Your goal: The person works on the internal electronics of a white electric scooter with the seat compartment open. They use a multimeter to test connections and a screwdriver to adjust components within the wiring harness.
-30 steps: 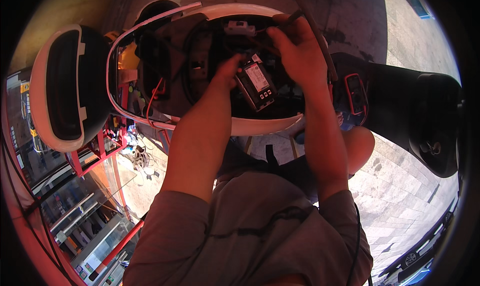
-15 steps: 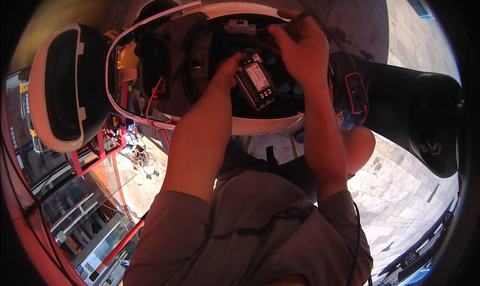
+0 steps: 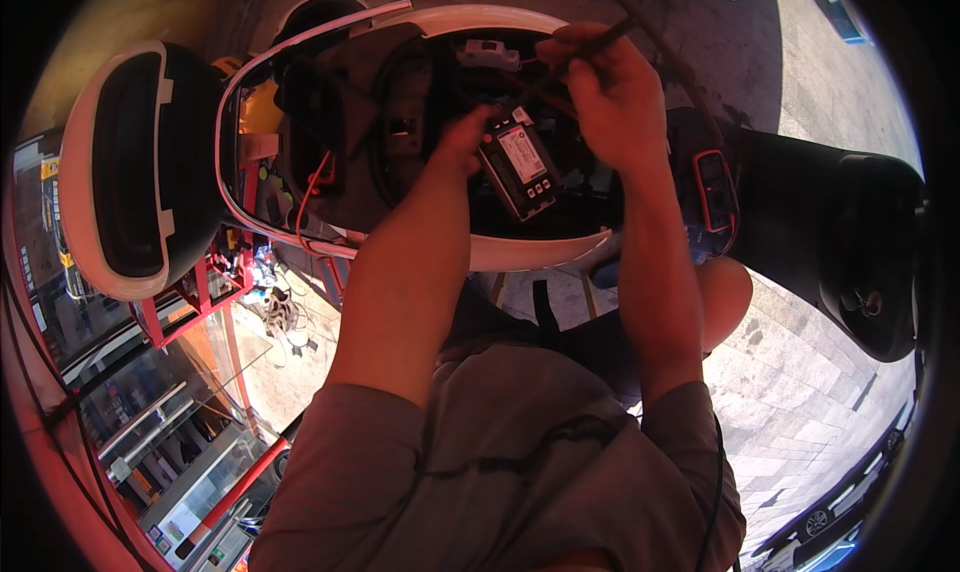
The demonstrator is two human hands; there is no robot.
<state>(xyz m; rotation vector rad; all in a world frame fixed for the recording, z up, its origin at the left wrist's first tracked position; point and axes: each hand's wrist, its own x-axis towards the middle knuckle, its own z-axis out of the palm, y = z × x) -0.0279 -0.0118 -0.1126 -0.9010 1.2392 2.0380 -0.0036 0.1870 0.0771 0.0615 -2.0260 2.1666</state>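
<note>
A black box-shaped electronic unit (image 3: 519, 162) with a white label and several small terminals lies tilted in the open body of a white scooter (image 3: 500, 254). My left hand (image 3: 462, 144) is closed at the unit's upper left corner; the fingertips are partly hidden, so what they pinch cannot be made out. Above and to the right, my right hand (image 3: 620, 107) grips a dark, slim, cable-like length (image 3: 610, 38) between thumb and fingers. A small light-grey switch block (image 3: 488, 55) sits near the far rim, left of my right hand.
A red-framed multimeter (image 3: 712, 188) rests right of my right forearm, beside the long black seat (image 3: 790, 192). A red wire (image 3: 308, 204) runs at the left of the body. Farther left are a white-edged black cover (image 3: 130, 172) and a red stand (image 3: 195, 297).
My right hand has turned and its fingers have shifted along the dark length, which now shows bending above and right of the hand. My left hand stays beside the unit.
</note>
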